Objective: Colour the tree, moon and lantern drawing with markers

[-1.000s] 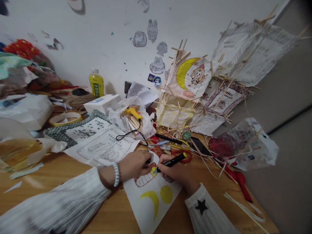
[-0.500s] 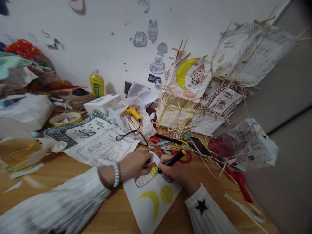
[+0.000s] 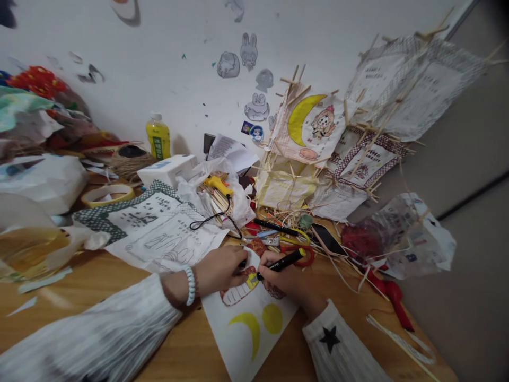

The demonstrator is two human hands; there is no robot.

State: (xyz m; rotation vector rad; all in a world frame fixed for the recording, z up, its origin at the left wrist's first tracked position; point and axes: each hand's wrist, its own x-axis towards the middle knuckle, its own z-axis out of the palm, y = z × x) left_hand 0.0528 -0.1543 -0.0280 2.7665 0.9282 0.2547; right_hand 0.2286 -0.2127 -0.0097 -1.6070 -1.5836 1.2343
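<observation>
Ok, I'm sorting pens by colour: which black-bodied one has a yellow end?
The marker in the right hand, its upper end yellow; the black pen lying in the clutter beyond shows none.

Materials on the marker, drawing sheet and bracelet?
Marker: probably plastic; smooth black barrel, slight sheen.
Drawing sheet: paper, matte; thin, white, with coloured drawings.
Bracelet: pale, rounded, smooth-looking beads; could be glass, stone or plastic, can't tell which.
</observation>
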